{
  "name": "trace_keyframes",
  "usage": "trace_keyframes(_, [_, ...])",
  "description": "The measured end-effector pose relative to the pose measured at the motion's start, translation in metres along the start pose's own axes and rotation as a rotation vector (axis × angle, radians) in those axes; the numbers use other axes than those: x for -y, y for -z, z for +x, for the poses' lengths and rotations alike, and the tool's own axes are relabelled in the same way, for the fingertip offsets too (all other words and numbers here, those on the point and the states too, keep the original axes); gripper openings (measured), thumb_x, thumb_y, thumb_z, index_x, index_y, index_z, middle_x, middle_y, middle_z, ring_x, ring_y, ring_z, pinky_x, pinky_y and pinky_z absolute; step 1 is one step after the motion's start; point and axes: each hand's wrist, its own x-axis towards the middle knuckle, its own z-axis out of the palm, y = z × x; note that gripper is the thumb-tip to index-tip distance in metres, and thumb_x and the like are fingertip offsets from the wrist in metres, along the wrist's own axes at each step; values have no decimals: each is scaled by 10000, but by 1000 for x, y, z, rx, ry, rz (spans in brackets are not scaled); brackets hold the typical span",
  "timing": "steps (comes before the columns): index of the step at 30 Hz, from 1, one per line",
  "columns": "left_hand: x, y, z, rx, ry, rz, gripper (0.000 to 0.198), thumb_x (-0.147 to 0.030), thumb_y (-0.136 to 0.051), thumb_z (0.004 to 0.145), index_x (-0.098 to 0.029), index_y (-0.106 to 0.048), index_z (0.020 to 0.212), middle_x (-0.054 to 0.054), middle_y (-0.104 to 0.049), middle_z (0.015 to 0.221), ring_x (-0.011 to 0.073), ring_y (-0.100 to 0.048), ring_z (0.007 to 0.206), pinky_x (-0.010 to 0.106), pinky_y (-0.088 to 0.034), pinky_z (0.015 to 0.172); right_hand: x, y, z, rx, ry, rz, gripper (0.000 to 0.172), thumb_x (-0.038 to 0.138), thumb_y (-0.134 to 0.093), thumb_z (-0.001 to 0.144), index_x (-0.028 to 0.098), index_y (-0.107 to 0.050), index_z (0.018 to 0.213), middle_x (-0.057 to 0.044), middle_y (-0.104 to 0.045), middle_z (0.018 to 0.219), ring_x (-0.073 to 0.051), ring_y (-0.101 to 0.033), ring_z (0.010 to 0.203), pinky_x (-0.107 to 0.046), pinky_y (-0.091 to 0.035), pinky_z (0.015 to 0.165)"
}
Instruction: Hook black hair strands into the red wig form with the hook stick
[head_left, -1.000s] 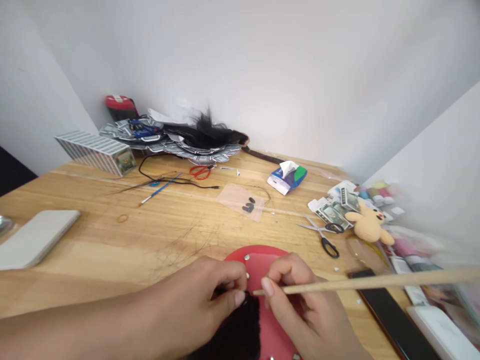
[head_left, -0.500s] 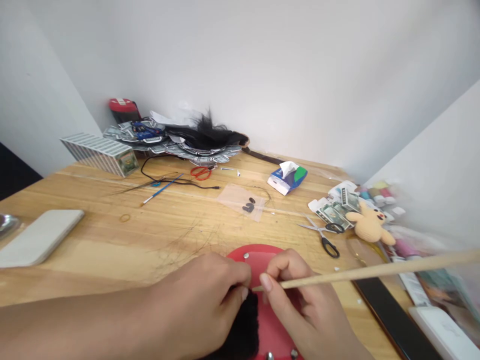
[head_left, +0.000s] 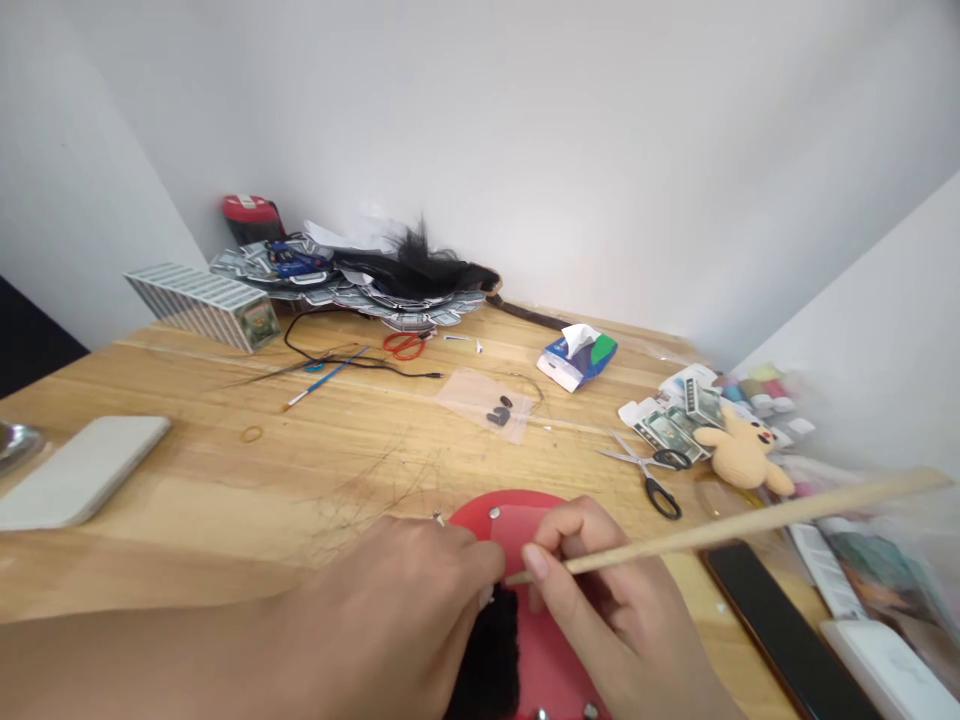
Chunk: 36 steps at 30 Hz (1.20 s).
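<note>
My right hand [head_left: 607,600] is closed on a thin wooden stick [head_left: 720,528], pinched by thumb and fingers close to its narrow tip. The stick's thick end points up to the right. My left hand [head_left: 420,600] is closed in a pinch at the top edge of a black fuzzy piece [head_left: 491,655]; what its fingertips hold is hidden. The stick's tip comes close to those fingertips. Under both hands lies a round red board [head_left: 510,500] with metal studs [head_left: 494,513], and the black piece rests on it.
Black-handled scissors [head_left: 652,470], a yellow plush toy [head_left: 742,452] and a dark phone [head_left: 787,630] lie to the right. A clear bag with dark pieces [head_left: 484,400] and a tissue pack [head_left: 577,358] sit further back. A white slab [head_left: 90,470] is at left, a paintbrush [head_left: 322,380] beyond.
The stick's thick end has swung up slightly, while its tip stays near my left fingertips. My left hand has turned a little, its pinch still at the black piece.
</note>
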Motion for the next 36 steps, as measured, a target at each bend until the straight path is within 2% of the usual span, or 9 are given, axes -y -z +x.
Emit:
trace_keyframes(3, [5, -5, -4, -16, -17, -73, 213, -52, -481, 835, -194, -635, 873, 35, -739, 883, 201, -694, 754, 257, -527, 681, -1, 0, -2, 20, -24, 27, 183, 231, -456, 991, 248, -503, 814, 81, -487, 612, -100, -478, 492, -183, -363, 438])
trace_keyframes(8, [20, -18, -8, -143, -126, -138, 202, -99, -433, 915, -208, -590, 850, -2, -704, 832, 148, -653, 703, 218, -487, 645, 2, -1, -3, 15, -139, 31, 214, 313, -444, 1000, 247, -518, 811, 60, -504, 632, -125, -508, 532, -217, -387, 487])
trace_keyframes(11, [29, -25, -9, -215, -225, -89, 246, -93, -394, 933, -205, -589, 833, -5, -681, 799, 133, -629, 672, 210, -477, 621, 5, -2, -2, 14, -182, 39, 225, 333, -437, 998, 245, -525, 811, 48, -531, 646, -136, -529, 554, -231, -393, 510])
trace_keyframes(14, [38, -29, -11, -332, -353, 89, 287, -87, -366, 931, -195, -614, 834, 10, -671, 762, 147, -594, 587, 241, -452, 520, 7, -2, -1, -1, -215, 45, 231, 351, -447, 993, 247, -521, 800, 52, -524, 630, -135, -508, 542, -231, -383, 499])
trace_keyframes(19, [45, -20, -14, -529, -649, 423, 446, -72, -230, 1023, -149, -666, 972, 36, -766, 841, 158, -630, 567, 285, -457, 484, 6, -3, 0, -27, -223, 44, 240, 367, -447, 998, 243, -532, 811, 44, -532, 641, -141, -562, 574, -234, -429, 534])
trace_keyframes(24, [42, -4, -12, -469, -769, 356, 491, -105, -260, 1046, -197, -664, 783, -6, -808, 918, 113, -568, 441, 247, -430, 391, 3, -4, 0, -25, -208, 66, 221, 338, -461, 1007, 247, -539, 822, 40, -588, 675, -131, -602, 603, -216, -457, 563])
trace_keyframes(31, [44, -4, -9, -297, -734, 310, 539, -138, -233, 1050, -176, -710, 802, 0, -745, 1175, 119, -666, 524, 251, -489, 448, 6, 4, -1, 19, -241, 109, 223, 322, -462, 1018, 246, -556, 830, 31, -618, 735, -124, -601, 660, -195, -461, 603])
trace_keyframes(33, [46, -11, -11, -307, -680, 210, 474, -165, -286, 1049, -181, -715, 848, 7, -756, 1157, 124, -692, 565, 240, -507, 485, 7, 7, -2, 53, -243, 95, 231, 343, -454, 1020, 246, -557, 839, 26, -595, 740, -135, -581, 666, -210, -457, 603])
trace_keyframes(36, [46, -22, -15, -406, -564, -46, 290, -206, -428, 1021, -234, -717, 1003, 15, -778, 1099, 150, -725, 680, 220, -546, 576, 8, 10, -1, 96, -250, 82, 241, 363, -435, 1027, 245, -549, 851, 22, -571, 746, -148, -565, 673, -230, -450, 605])
